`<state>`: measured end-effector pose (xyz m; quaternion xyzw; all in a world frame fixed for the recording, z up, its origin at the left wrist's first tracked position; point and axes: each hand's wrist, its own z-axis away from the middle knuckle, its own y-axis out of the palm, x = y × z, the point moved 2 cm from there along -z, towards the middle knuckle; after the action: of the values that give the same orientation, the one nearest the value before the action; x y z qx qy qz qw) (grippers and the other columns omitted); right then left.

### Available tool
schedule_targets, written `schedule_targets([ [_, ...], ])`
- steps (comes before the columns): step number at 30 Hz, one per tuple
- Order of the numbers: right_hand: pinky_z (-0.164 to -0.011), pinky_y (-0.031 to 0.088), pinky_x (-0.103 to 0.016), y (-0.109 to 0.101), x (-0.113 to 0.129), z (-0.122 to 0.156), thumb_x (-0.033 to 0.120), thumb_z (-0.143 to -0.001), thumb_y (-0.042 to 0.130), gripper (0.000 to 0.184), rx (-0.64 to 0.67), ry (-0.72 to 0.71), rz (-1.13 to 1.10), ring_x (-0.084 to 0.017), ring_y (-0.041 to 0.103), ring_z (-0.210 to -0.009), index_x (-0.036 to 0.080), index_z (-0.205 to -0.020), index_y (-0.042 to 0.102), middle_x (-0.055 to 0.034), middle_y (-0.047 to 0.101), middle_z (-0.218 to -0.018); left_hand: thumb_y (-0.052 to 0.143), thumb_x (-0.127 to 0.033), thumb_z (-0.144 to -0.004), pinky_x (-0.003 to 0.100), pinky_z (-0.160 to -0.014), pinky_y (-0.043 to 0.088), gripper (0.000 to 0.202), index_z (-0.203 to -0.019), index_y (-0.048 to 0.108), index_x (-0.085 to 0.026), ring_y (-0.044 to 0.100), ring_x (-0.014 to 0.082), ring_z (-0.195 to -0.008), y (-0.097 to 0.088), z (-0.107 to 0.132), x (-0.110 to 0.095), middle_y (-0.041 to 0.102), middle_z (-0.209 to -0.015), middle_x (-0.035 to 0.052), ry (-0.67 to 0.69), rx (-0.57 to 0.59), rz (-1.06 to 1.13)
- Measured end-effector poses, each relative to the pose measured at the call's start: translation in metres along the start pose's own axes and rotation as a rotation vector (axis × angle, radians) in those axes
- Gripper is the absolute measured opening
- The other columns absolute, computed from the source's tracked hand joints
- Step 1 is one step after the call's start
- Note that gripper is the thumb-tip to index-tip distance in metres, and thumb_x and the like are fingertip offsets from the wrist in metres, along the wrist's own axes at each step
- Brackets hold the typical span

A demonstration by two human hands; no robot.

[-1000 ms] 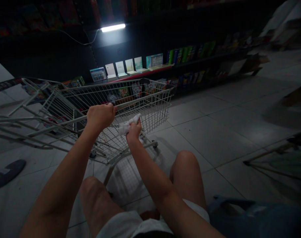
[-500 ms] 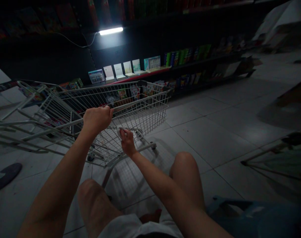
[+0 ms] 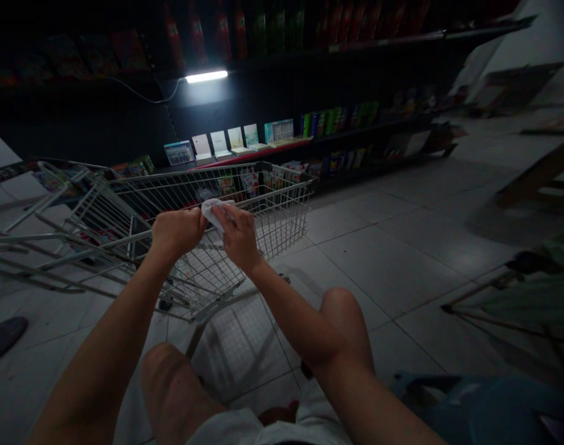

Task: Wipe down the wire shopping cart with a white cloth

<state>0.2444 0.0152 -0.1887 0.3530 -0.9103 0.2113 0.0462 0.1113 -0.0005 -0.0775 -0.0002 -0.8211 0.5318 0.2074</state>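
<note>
A metal shopping cart (image 3: 282, 213) stands in front of me, its wire basket pointing right. My left hand (image 3: 177, 232) is wrapped round the cart's upper side rail. Just to its right, my right hand (image 3: 239, 238) presses a white cloth (image 3: 212, 213) onto the same rail, the fingers closed over it. The cloth nearly touches my left knuckles. Part of the rail is hidden under both hands.
Behind the cart runs a dark shelf unit with a lit tube lamp (image 3: 206, 76), upright booklets (image 3: 219, 143) and green cans (image 3: 331, 120). A blue plastic stool (image 3: 477, 402) is at lower right, below a folding chair (image 3: 518, 303). A dark round object (image 3: 6, 337) lies at left.
My right hand has risen with the cloth from the basket's side to the top rail beside my left hand. My left hand keeps its grip. The view has tilted up slightly.
</note>
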Motion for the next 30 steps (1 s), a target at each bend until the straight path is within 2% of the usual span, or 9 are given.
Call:
schedule_targets([
  [4, -0.107, 0.043, -0.040, -0.011, -0.059, -0.022, 0.003, -0.085, 0.043, 0.060, 0.072, 0.010, 0.113, -0.022, 0.049, -0.115, 0.023, -0.140, 0.060, -0.0055, 0.059, -0.135, 0.014, -0.056, -0.101, 0.041, -0.069, 0.048, 0.071, -0.107, 0.071, -0.015, 0.074, 0.0400, -0.090, -0.003, 0.012, 0.009, 0.077, -0.095, 0.0194, -0.008, 0.022, -0.034],
  [8, -0.103, 0.044, -0.046, -0.040, -0.148, -0.009, 0.000, -0.078, 0.039, 0.062, -0.092, 0.294, 0.204, -0.024, 0.051, -0.113, 0.018, -0.131, 0.064, -0.0103, 0.063, -0.125, 0.016, -0.062, -0.099, 0.039, -0.066, 0.046, 0.072, -0.108, 0.071, -0.017, 0.074, 0.0390, -0.086, -0.004, 0.024, 0.022, 0.077, -0.093, 0.0183, -0.014, 0.059, -0.083],
  [10, -0.102, 0.043, -0.047, -0.049, -0.172, -0.002, 0.000, -0.076, 0.038, 0.062, -0.177, 0.414, 0.240, -0.024, 0.051, -0.115, 0.015, -0.130, 0.063, -0.0130, 0.062, -0.125, 0.015, -0.063, -0.098, 0.038, -0.065, 0.044, 0.072, -0.107, 0.071, -0.018, 0.073, 0.0380, -0.087, -0.003, 0.028, 0.028, 0.077, -0.094, 0.0179, -0.031, 0.077, -0.101],
  [12, -0.102, 0.042, -0.046, -0.046, -0.167, 0.000, 0.000, -0.075, 0.037, 0.063, -0.246, 0.459, 0.252, -0.024, 0.051, -0.116, 0.015, -0.131, 0.062, -0.0140, 0.061, -0.126, 0.014, -0.063, -0.098, 0.038, -0.064, 0.043, 0.073, -0.106, 0.071, -0.020, 0.073, 0.0370, -0.087, -0.002, 0.029, 0.034, 0.077, -0.094, 0.0169, -0.049, 0.093, -0.117],
  [14, -0.101, 0.041, -0.045, -0.030, -0.136, -0.002, 0.000, -0.077, 0.037, 0.064, -0.256, 0.420, 0.233, -0.024, 0.050, -0.118, 0.016, -0.134, 0.060, -0.0134, 0.059, -0.128, 0.013, -0.063, -0.099, 0.039, -0.064, 0.043, 0.073, -0.105, 0.072, -0.020, 0.073, 0.0368, -0.086, -0.001, 0.028, 0.037, 0.077, -0.093, 0.0161, -0.047, 0.097, -0.124],
  [18, -0.104, 0.040, -0.041, 0.014, -0.047, 0.000, 0.003, -0.084, 0.039, 0.065, -0.104, 0.245, 0.146, -0.024, 0.046, -0.125, 0.021, -0.145, 0.053, -0.0097, 0.053, -0.141, 0.016, -0.063, -0.098, 0.039, -0.068, 0.045, 0.071, -0.106, 0.072, -0.020, 0.073, 0.0368, -0.088, 0.002, 0.026, 0.040, 0.077, -0.095, 0.0165, -0.057, 0.122, -0.113],
  [21, -0.107, 0.040, -0.038, 0.028, -0.025, 0.015, 0.007, -0.091, 0.041, 0.062, -0.013, 0.109, 0.079, -0.022, 0.046, -0.125, 0.025, -0.149, 0.050, -0.0075, 0.050, -0.147, 0.015, -0.063, -0.098, 0.039, -0.069, 0.045, 0.071, -0.106, 0.072, -0.021, 0.073, 0.0367, -0.089, 0.004, 0.025, 0.044, 0.077, -0.097, 0.0168, -0.066, 0.114, -0.118],
  [25, -0.109, 0.041, -0.035, 0.013, -0.082, 0.051, 0.011, -0.096, 0.040, 0.050, 0.111, 0.012, 0.060, -0.020, 0.049, -0.119, 0.029, -0.136, 0.063, -0.0061, 0.059, -0.136, 0.014, -0.063, -0.098, 0.038, -0.065, 0.042, 0.071, -0.105, 0.071, -0.022, 0.073, 0.0357, -0.087, 0.006, 0.027, 0.053, 0.077, -0.095, 0.0161, -0.074, 0.098, -0.143],
  [30, -0.110, 0.039, -0.049, -0.019, -0.179, 0.078, 0.009, -0.081, 0.041, 0.069, -0.141, 0.581, 0.259, -0.028, 0.045, -0.125, 0.008, -0.150, 0.047, -0.0215, 0.048, -0.141, 0.016, -0.062, -0.098, 0.037, -0.063, 0.039, 0.068, -0.107, 0.070, -0.022, 0.073, 0.0353, -0.087, 0.010, 0.028, 0.060, 0.077, -0.096, 0.0160, -0.074, 0.112, -0.159],
])
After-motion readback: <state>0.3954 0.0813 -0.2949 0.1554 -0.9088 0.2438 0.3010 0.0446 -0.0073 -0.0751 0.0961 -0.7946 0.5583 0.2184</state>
